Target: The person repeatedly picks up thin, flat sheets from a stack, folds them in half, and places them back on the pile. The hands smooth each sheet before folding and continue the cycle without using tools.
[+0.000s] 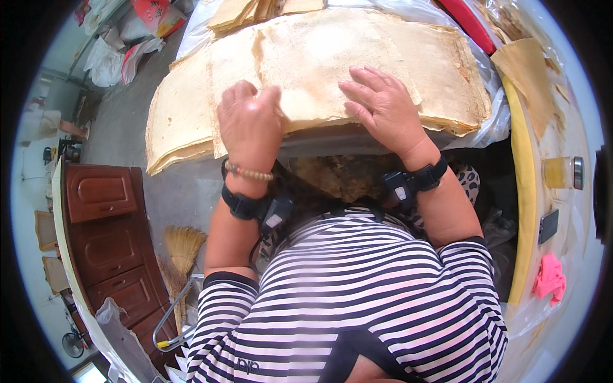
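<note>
A wide stack of thin cream sheets (447,70) with ragged edges lies before me; I cannot tell what they are made of. My left hand (250,121) is closed at the near left part of the stack, its fingers curled down onto the top cream sheet (306,64). A raised, torn-looking crease runs from the far side to those fingers, whose tips are hidden. Farther right, my right hand (383,105) rests open on the same sheet near its front edge, fingers spread. Nothing is in that hand.
More sheets (239,14) lie beyond the stack. Along the right, a surface with a yellow edge (520,191) bears a lidded jar (559,172), a phone (548,226) and a pink cloth (549,278). A brown cabinet (105,236) and a straw broom (184,246) stand at left.
</note>
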`<action>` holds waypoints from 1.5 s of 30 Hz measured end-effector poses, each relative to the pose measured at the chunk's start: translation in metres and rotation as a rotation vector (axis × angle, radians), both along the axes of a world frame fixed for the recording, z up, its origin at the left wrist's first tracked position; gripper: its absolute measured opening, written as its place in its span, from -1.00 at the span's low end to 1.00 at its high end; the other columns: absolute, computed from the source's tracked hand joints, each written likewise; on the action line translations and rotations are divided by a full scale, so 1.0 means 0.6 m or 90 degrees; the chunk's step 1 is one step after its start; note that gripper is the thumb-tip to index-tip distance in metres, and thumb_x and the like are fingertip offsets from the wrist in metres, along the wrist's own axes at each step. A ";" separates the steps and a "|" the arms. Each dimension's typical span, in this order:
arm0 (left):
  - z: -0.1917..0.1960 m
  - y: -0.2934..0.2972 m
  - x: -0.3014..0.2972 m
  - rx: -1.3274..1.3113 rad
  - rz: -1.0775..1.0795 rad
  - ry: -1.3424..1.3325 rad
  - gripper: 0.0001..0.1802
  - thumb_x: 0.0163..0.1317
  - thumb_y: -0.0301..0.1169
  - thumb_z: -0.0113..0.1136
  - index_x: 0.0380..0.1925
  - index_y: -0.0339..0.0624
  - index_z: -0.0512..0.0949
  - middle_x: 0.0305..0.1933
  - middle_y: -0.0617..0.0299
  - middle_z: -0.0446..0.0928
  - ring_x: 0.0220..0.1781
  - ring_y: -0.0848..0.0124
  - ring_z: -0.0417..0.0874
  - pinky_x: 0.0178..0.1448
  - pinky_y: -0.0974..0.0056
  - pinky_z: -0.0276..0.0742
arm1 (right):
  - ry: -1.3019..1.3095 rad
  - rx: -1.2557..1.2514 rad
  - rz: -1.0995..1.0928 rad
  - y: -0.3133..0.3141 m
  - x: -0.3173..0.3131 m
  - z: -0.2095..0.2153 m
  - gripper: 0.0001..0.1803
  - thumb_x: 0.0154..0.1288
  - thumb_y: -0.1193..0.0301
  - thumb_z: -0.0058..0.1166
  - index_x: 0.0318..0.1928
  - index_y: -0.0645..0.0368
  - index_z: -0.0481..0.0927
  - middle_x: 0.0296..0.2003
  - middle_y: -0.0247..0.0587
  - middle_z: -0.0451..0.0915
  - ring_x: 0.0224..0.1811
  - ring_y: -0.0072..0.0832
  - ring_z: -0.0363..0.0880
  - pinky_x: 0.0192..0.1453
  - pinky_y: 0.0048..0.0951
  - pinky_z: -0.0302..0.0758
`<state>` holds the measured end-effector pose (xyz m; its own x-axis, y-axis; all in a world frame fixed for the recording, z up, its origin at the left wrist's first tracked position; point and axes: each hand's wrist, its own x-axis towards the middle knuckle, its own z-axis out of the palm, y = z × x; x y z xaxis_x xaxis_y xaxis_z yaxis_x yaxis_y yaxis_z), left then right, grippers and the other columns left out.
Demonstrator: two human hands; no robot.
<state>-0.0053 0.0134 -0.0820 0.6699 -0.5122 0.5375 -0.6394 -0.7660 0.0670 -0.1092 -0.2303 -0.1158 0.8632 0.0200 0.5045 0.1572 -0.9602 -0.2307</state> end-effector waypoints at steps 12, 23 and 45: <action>-0.028 -0.053 -0.010 0.200 -0.148 0.101 -0.08 0.16 0.08 0.54 0.51 0.14 0.44 0.62 0.01 0.35 0.67 -0.11 0.25 0.67 -0.13 0.20 | -0.060 0.107 0.042 -0.023 0.006 0.000 -0.63 0.43 0.19 0.23 0.12 0.08 0.77 0.13 -0.10 0.74 0.23 -0.18 0.68 0.34 -0.17 0.55; -0.012 -0.032 0.010 0.193 -0.215 0.127 -0.28 0.39 0.14 0.30 0.46 0.12 0.50 0.59 -0.02 0.39 0.65 -0.11 0.27 0.68 -0.13 0.20 | 0.207 0.831 -0.250 -0.131 -0.009 0.050 -0.62 0.46 0.06 0.30 -0.03 0.12 0.70 -0.44 -0.56 0.53 -0.56 -0.85 0.37 -0.54 -0.75 0.30; 0.049 0.016 0.000 0.231 -0.316 0.123 -0.25 0.19 -0.69 0.12 0.41 0.11 0.56 0.61 0.14 0.39 0.69 0.16 0.31 0.74 -0.01 0.21 | 0.483 1.177 -0.131 0.007 -0.123 0.014 -0.55 0.51 0.09 0.26 0.09 0.23 0.64 -0.28 -0.13 0.77 -0.41 -0.58 0.71 -0.46 -0.70 0.51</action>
<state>-0.0053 0.0233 -0.0525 0.3733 -0.9129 0.1652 -0.9261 -0.3773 0.0081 -0.1830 -0.2262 -0.1075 0.7916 -0.1050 -0.6019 -0.4894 0.4807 -0.7276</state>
